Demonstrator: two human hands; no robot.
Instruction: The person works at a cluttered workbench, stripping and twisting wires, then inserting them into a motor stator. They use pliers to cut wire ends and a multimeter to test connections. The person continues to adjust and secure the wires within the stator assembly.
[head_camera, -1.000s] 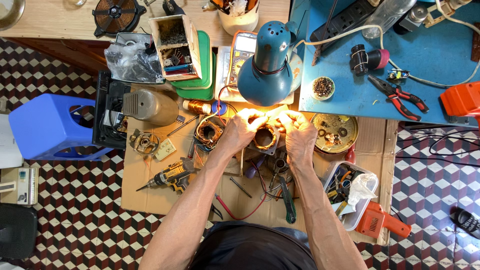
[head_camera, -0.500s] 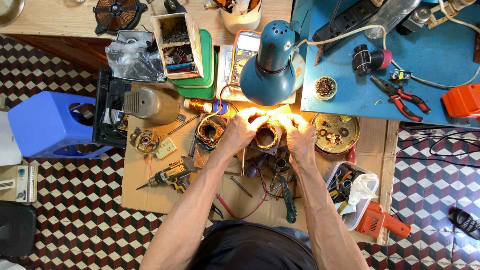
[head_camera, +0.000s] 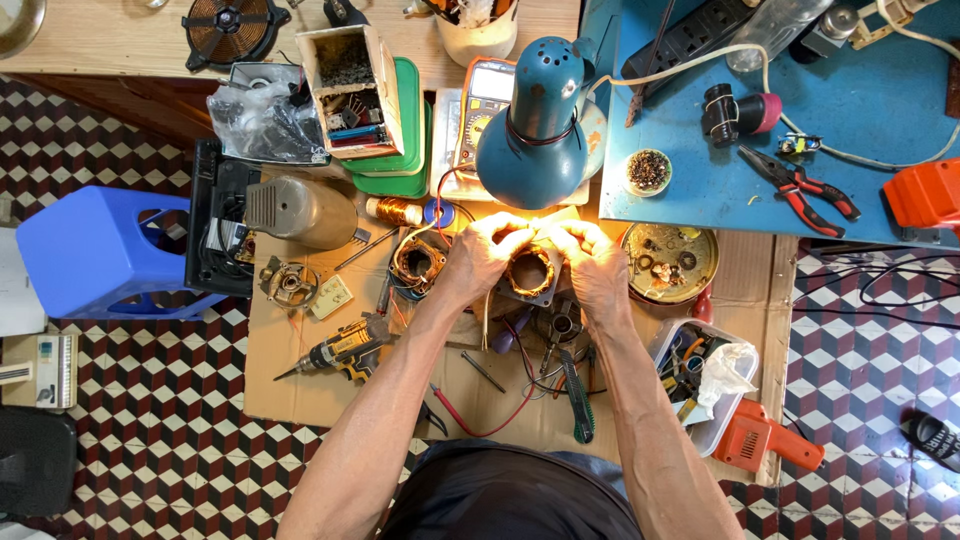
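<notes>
Hands meet under the teal metal desk lamp (head_camera: 540, 110): my left hand (head_camera: 487, 255) and right hand (head_camera: 588, 258) both grip the round copper-wound motor stator (head_camera: 529, 272) between them. A second copper-wound stator (head_camera: 417, 265) lies at nine o'clock on the brown cardboard sheet (head_camera: 300, 385).

Motor stator (head_camera: 528, 272) at frame centre, held between left hand (head_camera: 484, 252) and right hand (head_camera: 592, 262), just below desk lamp (head_camera: 540, 128). Cordless drill (head_camera: 345, 348) lower left of it; pliers (head_camera: 800, 186) upper right.
</notes>
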